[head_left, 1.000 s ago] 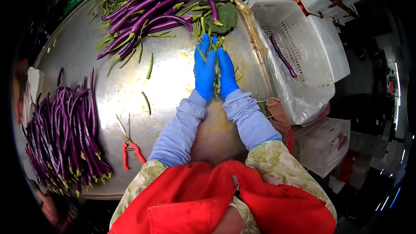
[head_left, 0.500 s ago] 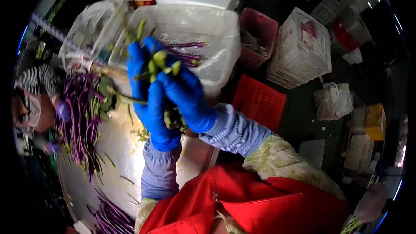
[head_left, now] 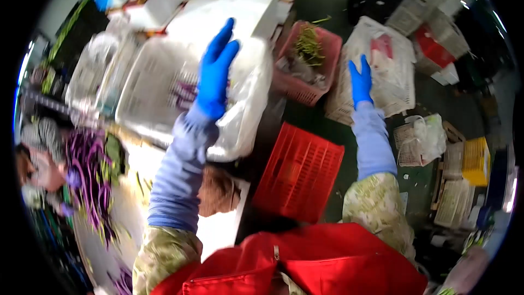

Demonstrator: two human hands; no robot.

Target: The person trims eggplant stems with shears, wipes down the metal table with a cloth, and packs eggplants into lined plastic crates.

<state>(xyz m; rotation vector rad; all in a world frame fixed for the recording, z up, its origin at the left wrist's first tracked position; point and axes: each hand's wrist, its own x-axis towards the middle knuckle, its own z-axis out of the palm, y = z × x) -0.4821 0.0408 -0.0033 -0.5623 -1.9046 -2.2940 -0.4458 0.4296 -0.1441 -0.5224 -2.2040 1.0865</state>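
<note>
My left hand (head_left: 214, 76), in a blue glove, is stretched out with its fingers apart and nothing in it. It hangs over the right part of the white lined basket (head_left: 143, 84), in which a few purple long beans (head_left: 185, 94) lie. My right hand (head_left: 361, 83), gloved in blue too, is open with spread fingers, in front of the white crate (head_left: 396, 84). Between the two hands, green stem pieces (head_left: 309, 46) are in the pink basket (head_left: 304, 95), some of them above its contents.
A red crate (head_left: 300, 169) sits on the floor before me. On the metal table (head_left: 90, 246) at left lies a heap of purple beans (head_left: 93, 180), where a co-worker (head_left: 46, 147) stands. Foam boxes (head_left: 229, 11) are stacked behind the white basket. A yellow crate (head_left: 476, 159) is far right.
My hands were together around a bunch of green stem pieces over the table. Now they are wide apart and empty, and green pieces show in the pink basket. My view has shifted right.
</note>
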